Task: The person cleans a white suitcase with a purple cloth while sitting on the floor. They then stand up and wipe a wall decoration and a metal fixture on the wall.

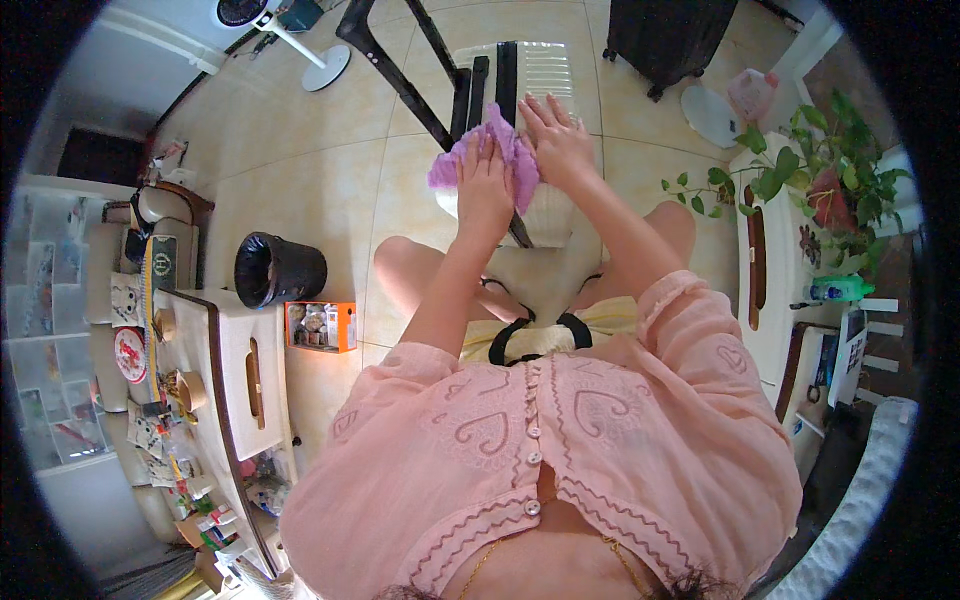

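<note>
I am in a home, in what looks like a living room. The floor [300, 190] under me is large cream tiles. To my left stands a low surface [205, 400] crowded with small household things — packets, little boxes, a roll of tape [190, 390] — and beyond it a sofa [110, 300] with patterned cushions. A black waste bin [278, 268] lined with a bag sits on the tiles beside an orange box [322, 326]. A pedestal fan [290, 40] stands at the far wall. To my right a leafy green houseplant [815, 165] trails over a white cabinet [775, 300] — ordinary domestic furniture, with no work equipment about.
</note>
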